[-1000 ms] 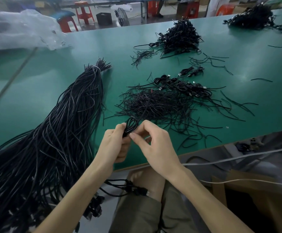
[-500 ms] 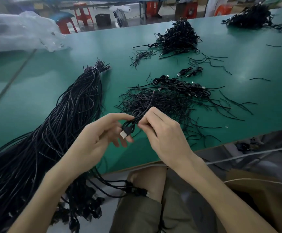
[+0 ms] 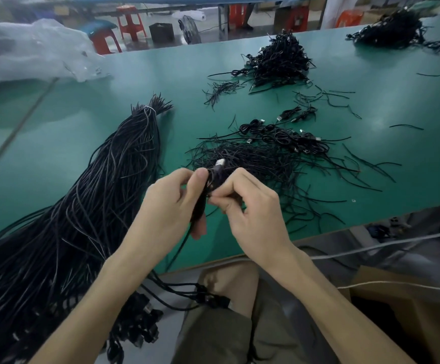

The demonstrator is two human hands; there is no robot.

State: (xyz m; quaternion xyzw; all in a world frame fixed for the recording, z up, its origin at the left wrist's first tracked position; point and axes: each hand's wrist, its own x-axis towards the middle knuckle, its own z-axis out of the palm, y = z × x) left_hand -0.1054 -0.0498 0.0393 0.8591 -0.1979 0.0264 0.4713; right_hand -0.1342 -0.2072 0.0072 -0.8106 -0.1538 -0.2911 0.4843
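1. Cable coil [image 3: 205,191], between both hands, is flipped: its plug [image 3: 219,163] now points up, not down as before.
2. Left hand [image 3: 170,206] grips the coil, fingers curled.
3. Right hand [image 3: 251,208] pinches its middle; binding likely nearly finished.

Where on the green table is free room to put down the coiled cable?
Bare green lies between the plastic bag and the long cable bundle, and right of the far cable heap, with few stray ties. Crowded: the tie pile just beyond the coiled cable.
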